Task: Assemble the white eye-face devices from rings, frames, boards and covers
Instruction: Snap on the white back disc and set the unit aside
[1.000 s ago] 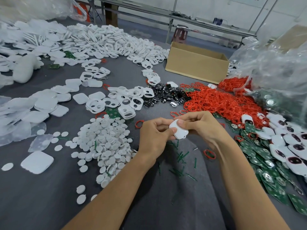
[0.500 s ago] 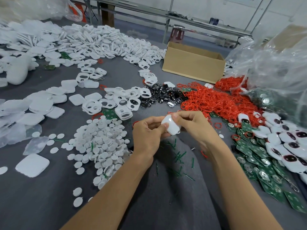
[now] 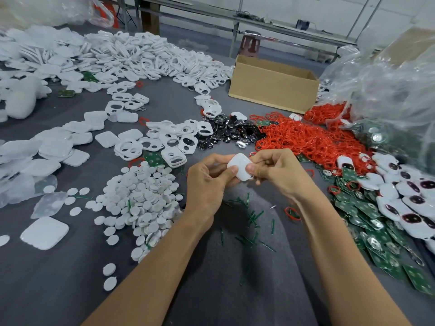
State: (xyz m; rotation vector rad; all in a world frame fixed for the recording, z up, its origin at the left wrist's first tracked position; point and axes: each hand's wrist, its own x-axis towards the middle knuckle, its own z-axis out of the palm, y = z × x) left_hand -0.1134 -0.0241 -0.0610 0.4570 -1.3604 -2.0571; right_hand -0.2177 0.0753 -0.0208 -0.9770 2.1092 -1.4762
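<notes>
White rounded-square plastic device point(image 3: 240, 166) sits between my hands, above grey desk point(image 3: 70, 290). Left hand point(image 3: 207, 182) and right hand point(image 3: 280, 172) both pinch it, thumbs on smooth back facing me. Pile of finished white eye-face units point(image 3: 404, 198) lies to the right, nearer right hand.

Centre of frame: white rounded-square plastic cover point(image 3: 240, 167), plain and unpatterned; lower left: dark grey felt table surface point(image 3: 58, 290), uniform; centre left: heap of white round plastic discs point(image 3: 143, 196); above it: white plastic two-hole frames point(image 3: 175, 157); upper centre: glossy black oval lenses point(image 3: 226, 134) with bright reflections; to their right: heap of bright red plastic rings point(image 3: 303, 140); lower right: green rectangular circuit boards point(image 3: 367, 209) with silver spots; right edge: white assembled devices point(image 3: 416, 229) with dark eyes edged in red; upper right of centre: plain tan cardboard box point(image 3: 270, 90).
</notes>
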